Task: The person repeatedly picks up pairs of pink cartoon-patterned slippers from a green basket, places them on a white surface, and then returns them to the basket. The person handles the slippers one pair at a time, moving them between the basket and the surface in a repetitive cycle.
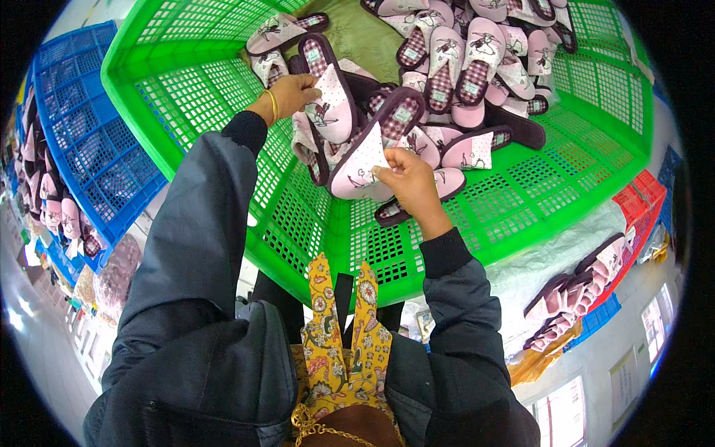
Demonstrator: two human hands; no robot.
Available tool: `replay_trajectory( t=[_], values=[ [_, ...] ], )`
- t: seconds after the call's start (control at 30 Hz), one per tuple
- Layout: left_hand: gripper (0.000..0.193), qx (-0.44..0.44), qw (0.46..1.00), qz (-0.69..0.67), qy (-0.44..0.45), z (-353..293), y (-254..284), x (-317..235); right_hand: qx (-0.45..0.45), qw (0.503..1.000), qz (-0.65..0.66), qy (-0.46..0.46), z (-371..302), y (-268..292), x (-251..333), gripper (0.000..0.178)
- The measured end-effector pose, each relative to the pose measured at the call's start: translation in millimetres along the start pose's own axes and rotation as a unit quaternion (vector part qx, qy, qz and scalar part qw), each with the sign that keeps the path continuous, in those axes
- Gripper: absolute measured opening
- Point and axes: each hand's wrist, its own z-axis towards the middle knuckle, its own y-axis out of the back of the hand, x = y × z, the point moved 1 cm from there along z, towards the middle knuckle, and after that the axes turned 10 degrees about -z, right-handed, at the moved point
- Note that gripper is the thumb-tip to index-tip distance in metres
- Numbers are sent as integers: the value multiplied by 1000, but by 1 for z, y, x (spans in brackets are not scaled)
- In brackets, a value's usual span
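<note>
My left hand [292, 93] grips one pink slipper [325, 97] with a dark purple sole and checked lining, holding it upright inside the big green plastic crate [223, 97]. Lower down, my right hand [411, 181] pinches the pink dotted toe of a second slipper [369, 153] of the same kind. Both hands are over a loose heap of matching pink slippers [462, 59] lying in the crate. Dark jacket sleeves cover both forearms, and a thin gold bangle sits on the left wrist.
A blue plastic crate [82, 134] with more slippers stands at the left. At the right, slippers [577, 294] lie on white sheeting beside a red crate [644, 197]. A yellow patterned scarf [342, 335] hangs at my chest.
</note>
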Motion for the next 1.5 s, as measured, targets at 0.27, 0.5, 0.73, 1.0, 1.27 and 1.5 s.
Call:
replay_trajectory(
  t=[0.27, 0.5, 0.73, 1.0, 1.27, 1.5],
  values=[
    [20, 18, 976, 208, -61, -18, -31, -11, -45, 995, -83, 25, -1, 16, 3, 22],
    [27, 17, 966, 250, -71, -11, -50, -1, -116, 971, -198, 65, -5, 16, 5, 26],
    [26, -3, 895, 443, 53, -16, -77, -5, -129, 961, -239, 51, -4, 7, 5, 26],
    [19, -29, 871, 452, -190, -54, -110, -27, -332, 929, -163, 15, 24, 33, 18, 25],
    [24, 38, 860, 464, -210, -63, -148, -24, -261, 960, 95, -1, 68, 33, 44, 24],
    [24, 57, 868, 454, -195, -62, -144, -27, -209, 958, 186, -56, 78, -4, 24, 24]
  ],
)
